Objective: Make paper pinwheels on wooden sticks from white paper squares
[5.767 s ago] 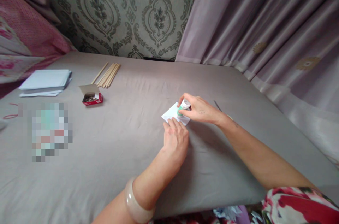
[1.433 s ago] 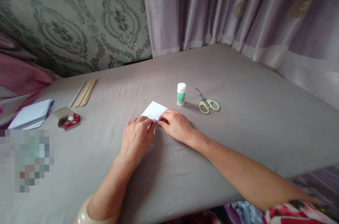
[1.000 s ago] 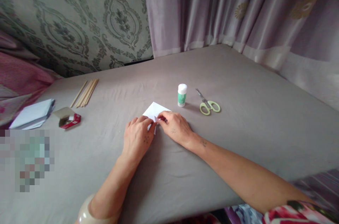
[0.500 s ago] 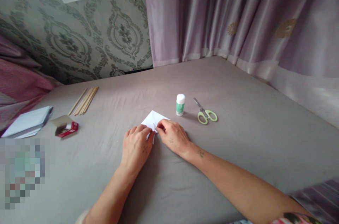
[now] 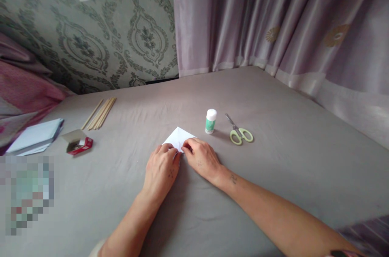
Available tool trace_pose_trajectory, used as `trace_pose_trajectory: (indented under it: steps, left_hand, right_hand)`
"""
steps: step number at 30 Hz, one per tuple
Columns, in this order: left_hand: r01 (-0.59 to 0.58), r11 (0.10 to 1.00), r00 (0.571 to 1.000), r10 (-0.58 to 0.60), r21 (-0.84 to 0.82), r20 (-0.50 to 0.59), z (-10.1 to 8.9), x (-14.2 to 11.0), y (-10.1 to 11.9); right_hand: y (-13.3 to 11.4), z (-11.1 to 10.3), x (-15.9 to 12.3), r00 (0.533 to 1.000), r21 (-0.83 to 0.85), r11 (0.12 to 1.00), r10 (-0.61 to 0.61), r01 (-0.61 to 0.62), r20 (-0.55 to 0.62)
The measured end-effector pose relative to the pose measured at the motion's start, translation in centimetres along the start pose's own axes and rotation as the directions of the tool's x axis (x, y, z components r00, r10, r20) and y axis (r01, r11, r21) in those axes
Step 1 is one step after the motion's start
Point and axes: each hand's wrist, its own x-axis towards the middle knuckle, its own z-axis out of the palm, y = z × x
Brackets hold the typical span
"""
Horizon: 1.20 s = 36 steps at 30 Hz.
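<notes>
A small white sheet of paper (image 5: 176, 137) with crease lines lies on the grey cloth, its far corner pointing away from me. My left hand (image 5: 162, 165) pinches its near left part, with thumb and fingertips closed together. From the right, my right hand (image 5: 202, 156) pinches the same paper close to the left fingertips. The near edge of the paper is mostly hidden under both hands. Just beyond my right hand a glue stick (image 5: 210, 122) with a white cap and green label stands upright. Scissors (image 5: 238, 130) with pale green handles lie to its right.
At the left are several thin wooden sticks (image 5: 103, 114), an open red box (image 5: 80, 146) with small contents, and a stack of paper (image 5: 35, 137). A pixelated patch (image 5: 28, 194) covers the lower left. Wall and curtains (image 5: 243, 18) bound the far side.
The view has shifted slightly, so everything sits a little further right. My fingers have moved a little at the paper's near part, and a small flap there is now less visible.
</notes>
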Motion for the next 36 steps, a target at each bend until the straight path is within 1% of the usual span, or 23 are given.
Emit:
trace_pose_trajectory:
  steps: [4,9,15,24,30,36]
  left_hand:
    - [0.001,1.0,1.0,-0.001,-0.016,0.011,-0.2,-0.1,0.2]
    - [0.031,0.999,0.997,-0.031,0.007,0.071,-0.9,-0.4,0.9]
    - [0.02,0.999,0.992,-0.024,0.035,0.123,-1.2,-0.7,1.2]
    - [-0.001,0.999,0.992,-0.003,0.033,0.125,-1.1,-0.8,1.5]
    - [-0.008,0.999,0.993,0.004,0.035,0.115,-0.7,-0.8,1.4]
    - [-0.001,0.998,0.991,-0.006,0.055,0.131,-0.7,-0.7,1.3]
  right_hand:
    - [0.0,0.0,0.0,1.0,-0.005,1.0,-0.007,0.007,-0.005]
    - [0.1,-0.1,0.0,1.0,-0.016,1.0,-0.012,0.012,-0.001]
    - [0.2,0.0,-0.2,1.0,-0.03,0.999,-0.019,0.02,0.006]
    - [0.4,-0.1,-0.1,0.999,-0.044,0.998,-0.036,0.038,0.04]
    - [0.5,-0.1,0.0,0.998,-0.059,0.998,-0.023,0.026,0.055]
    - [0.2,-0.2,0.1,0.999,-0.073,0.997,-0.007,0.011,0.052]
